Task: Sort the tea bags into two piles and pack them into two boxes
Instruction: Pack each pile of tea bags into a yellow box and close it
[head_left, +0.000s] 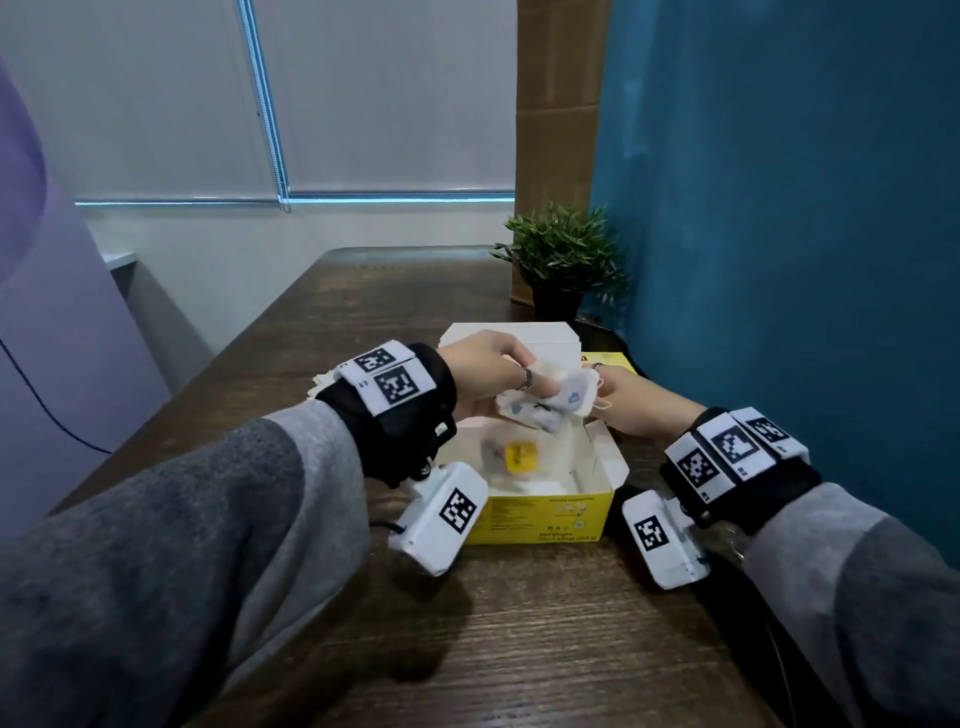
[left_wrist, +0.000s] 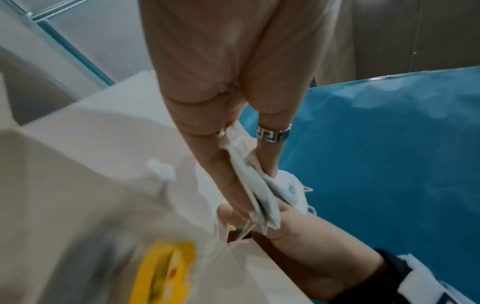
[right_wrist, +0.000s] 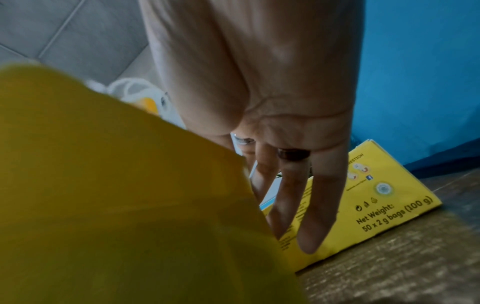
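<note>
Both hands meet above an open yellow box (head_left: 550, 519) on the wooden table. My left hand (head_left: 493, 374) pinches a bundle of white tea bags with blue tags (head_left: 545, 408) between thumb and fingers (left_wrist: 270, 164). My right hand (head_left: 621, 397) holds the bundle's other end (left_wrist: 259, 189) at the thumb, while its remaining fingers (right_wrist: 285, 195) hang straight. Inside the box lie white tea bags with a yellow tag (head_left: 521, 457). A second yellow box (right_wrist: 384, 197) stands just behind, by the blue wall.
The near box's white lid (head_left: 519, 335) stands up behind my hands. A potted plant (head_left: 563, 260) sits at the back right against a blue partition (head_left: 779, 208). More pale tea bags (head_left: 322, 382) peek out behind my left wrist. Bare table (head_left: 519, 649) lies in front.
</note>
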